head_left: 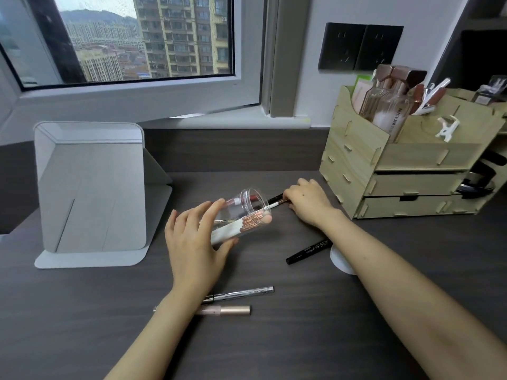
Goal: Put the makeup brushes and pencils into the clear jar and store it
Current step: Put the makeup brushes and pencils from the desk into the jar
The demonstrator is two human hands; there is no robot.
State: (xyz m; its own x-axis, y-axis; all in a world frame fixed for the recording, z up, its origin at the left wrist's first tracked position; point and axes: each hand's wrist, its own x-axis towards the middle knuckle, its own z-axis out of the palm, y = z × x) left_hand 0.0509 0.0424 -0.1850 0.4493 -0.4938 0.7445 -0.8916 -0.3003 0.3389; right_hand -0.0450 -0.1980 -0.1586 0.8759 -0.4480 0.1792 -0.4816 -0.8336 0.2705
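Left hand [192,237] wraps clear jar [241,215], fingers curled round wall; jar tipped on side, mouth toward right, so sticks slide in lengthwise. Right hand [307,201] pinches thin brushes [274,202] at jar mouth, tips just entering. White-handled brushes [233,233] already inside.

Loose on desk [82,325]: black brow pen [308,250] near right forearm; silver pencil [241,293] and pink tube [225,310] beside left wrist. White lid [340,260] partly hidden under right forearm.

Wooden organizer [397,165] right of hands, likely storage spot. Folding mirror [90,187] left.

mirror [90,187] left | jar [241,215] centre | organizer [397,165] right | pencils [233,301] front
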